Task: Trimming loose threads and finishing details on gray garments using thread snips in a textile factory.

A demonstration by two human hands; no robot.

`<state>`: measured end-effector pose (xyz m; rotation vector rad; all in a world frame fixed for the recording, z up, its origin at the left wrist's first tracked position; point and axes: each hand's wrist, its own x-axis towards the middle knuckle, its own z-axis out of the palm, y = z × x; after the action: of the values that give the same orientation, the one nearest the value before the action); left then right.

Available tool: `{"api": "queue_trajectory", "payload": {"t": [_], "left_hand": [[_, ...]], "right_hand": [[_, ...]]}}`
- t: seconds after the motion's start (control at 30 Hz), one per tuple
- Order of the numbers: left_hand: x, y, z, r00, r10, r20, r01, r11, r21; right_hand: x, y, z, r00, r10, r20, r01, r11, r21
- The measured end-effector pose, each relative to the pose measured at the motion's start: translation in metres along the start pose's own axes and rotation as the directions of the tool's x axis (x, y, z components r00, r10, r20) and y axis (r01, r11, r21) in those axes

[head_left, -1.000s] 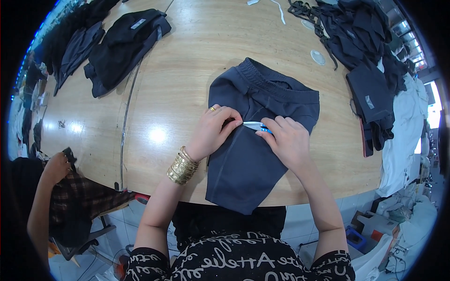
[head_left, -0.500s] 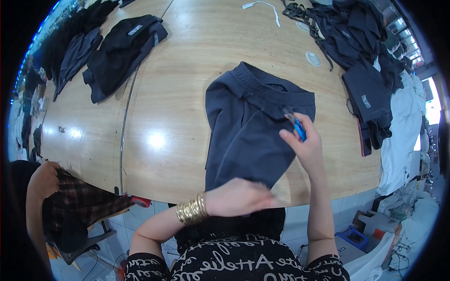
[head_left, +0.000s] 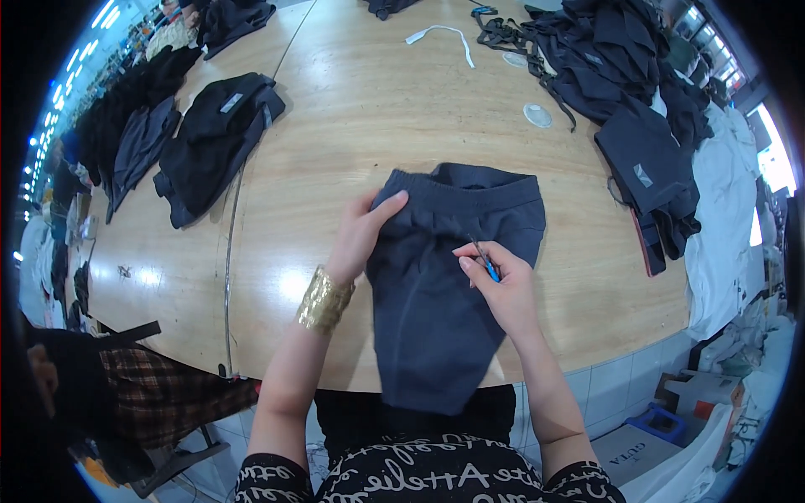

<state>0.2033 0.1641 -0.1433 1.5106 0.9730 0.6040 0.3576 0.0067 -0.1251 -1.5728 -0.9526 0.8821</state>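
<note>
A pair of dark blue-grey pants [head_left: 436,310] with a gathered elastic waistband lies on the table in front of me. The waistband faces away, and the lower end hangs over the near edge. My left hand [head_left: 366,225] grips the left end of the waistband, thumb on top and fingers hidden at the side. Over the upper front of the pants, my right hand [head_left: 501,281] holds blue-handled thread snips [head_left: 490,267]. Their metal tips point up and left, close above the cloth; contact cannot be made out.
The wooden table [head_left: 310,134] has a seam running lengthwise at left. Folded dark garments [head_left: 220,138] lie at far left, and a dark garment pile [head_left: 641,155] at right beside white cloth [head_left: 725,218]. A white strip [head_left: 444,35] lies at the back. Another person [head_left: 71,377] sits at left.
My left hand has risen from the near edge to the waistband's left end and taken hold. The pants have come nearer and straightened. My right hand has moved left and nearer with the snips.
</note>
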Motion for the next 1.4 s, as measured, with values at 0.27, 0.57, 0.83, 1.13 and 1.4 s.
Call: {"api": "queue_trajectory", "payload": {"t": [0.27,0.57,0.83,1.13,1.4], "left_hand": [[-0.092,0.014,-0.006,0.988,-0.129,-0.081,0.049,0.774,-0.631],[-0.132,0.008,-0.015,0.992,-0.036,-0.122,-0.034,0.852,-0.522],[-0.132,0.011,-0.021,0.897,0.281,-0.342,-0.273,0.959,0.073],[-0.111,0.027,-0.028,0.849,0.528,-0.023,-0.450,0.745,0.493],[-0.098,0.030,-0.031,0.883,0.470,0.008,-0.436,0.813,0.385]], "right_hand": [[-0.014,-0.033,0.028,0.991,-0.128,0.028,0.123,0.984,0.130],[-0.020,-0.037,0.070,0.946,-0.297,0.131,0.298,0.955,0.014],[-0.021,-0.031,0.067,0.966,-0.174,0.191,0.180,0.983,-0.018],[-0.013,-0.053,0.057,0.934,-0.318,0.160,0.348,0.910,-0.225],[-0.009,-0.053,0.044,0.928,-0.354,0.113,0.370,0.910,-0.188]]}}
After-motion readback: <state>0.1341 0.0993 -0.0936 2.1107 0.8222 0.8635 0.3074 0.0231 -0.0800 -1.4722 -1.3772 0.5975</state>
